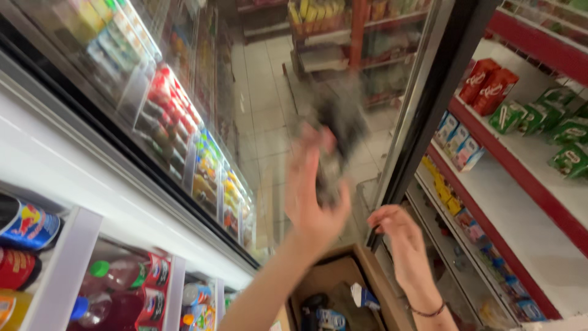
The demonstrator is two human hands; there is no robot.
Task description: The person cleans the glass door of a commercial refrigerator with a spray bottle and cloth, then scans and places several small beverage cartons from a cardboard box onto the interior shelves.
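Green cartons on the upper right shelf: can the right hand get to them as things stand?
Probably yes. The right hand grips the edge of the open glass door and holds nothing else, and the green cartons sit uncovered at the front of the white shelf, above it, with nothing between.

We see it all from one head-worn camera, close in. It faces the open fridge door (pixel 343 92) at twelve o'clock.
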